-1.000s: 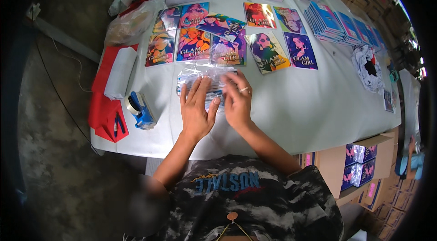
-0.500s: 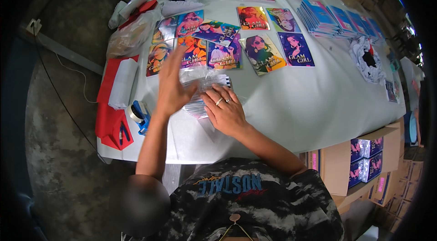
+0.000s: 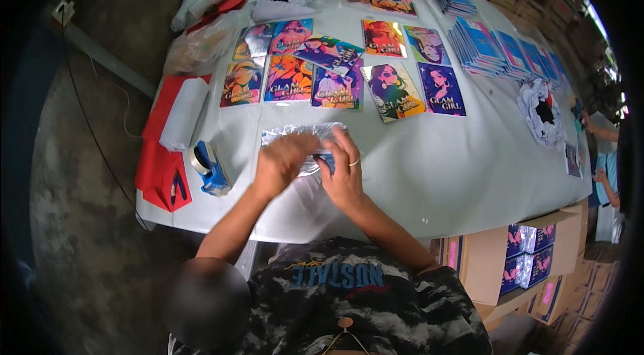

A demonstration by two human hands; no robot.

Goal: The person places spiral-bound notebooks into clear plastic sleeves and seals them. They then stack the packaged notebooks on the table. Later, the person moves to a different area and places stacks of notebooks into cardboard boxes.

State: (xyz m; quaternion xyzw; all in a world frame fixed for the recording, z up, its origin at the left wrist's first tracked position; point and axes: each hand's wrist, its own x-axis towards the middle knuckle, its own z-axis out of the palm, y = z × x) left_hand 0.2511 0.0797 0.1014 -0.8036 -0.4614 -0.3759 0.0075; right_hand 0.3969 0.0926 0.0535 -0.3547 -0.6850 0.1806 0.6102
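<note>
"Past our squat blue tape dispenser (image 3: pixel 212 170)?"
"The left hand (image 3: pixel 280 162), grip too blurred for us to tell, over a crinkly, clear-wrapped bundle (image 3: pixel 302 131) on the pale table (image 3: pixel 416 174)."
"Then?"
"The right hand (image 3: pixel 343 177) curving, thumb and fingers parted."

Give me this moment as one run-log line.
left hand: blurred, over wrapped bundle | right hand: at bundle's right side, grip unclear | left of bundle: tape dispenser | beyond: notebooks

I count one shiny packet (image 3: pixel 295 130) up front, six notebooks (image 3: pixel 288 78) grouped left, four grouped right, one blue tape dispenser (image 3: pixel 213 172).
</note>
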